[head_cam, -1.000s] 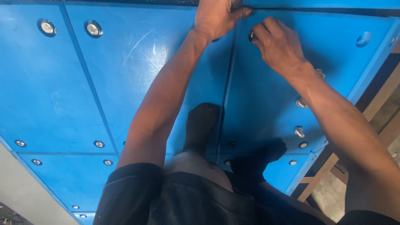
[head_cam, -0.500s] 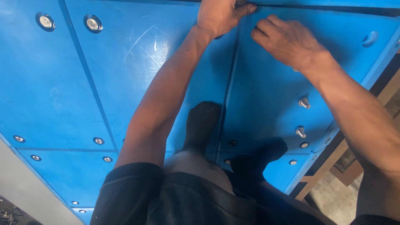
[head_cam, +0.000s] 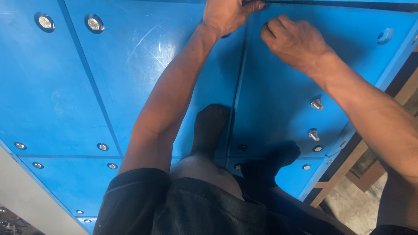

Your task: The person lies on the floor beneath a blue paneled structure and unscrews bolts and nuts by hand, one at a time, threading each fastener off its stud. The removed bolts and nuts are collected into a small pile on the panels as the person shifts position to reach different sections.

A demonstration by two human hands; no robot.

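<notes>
Head view: your left hand [head_cam: 226, 15] gripped the blue panel [head_cam: 143, 69] edge; your right hand [head_cam: 296, 41] fingers curled closed beside it.

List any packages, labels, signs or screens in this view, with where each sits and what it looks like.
None: no package, label, sign or screen shows.
Blue panels: flat, scuffed, filling the view, with round silver fasteners set in them.
Two silver bolts: standing up from the right panel.
Left hand: at the top seam between panels.
Right hand: curled just right of that seam; what it grips is hidden.
</notes>
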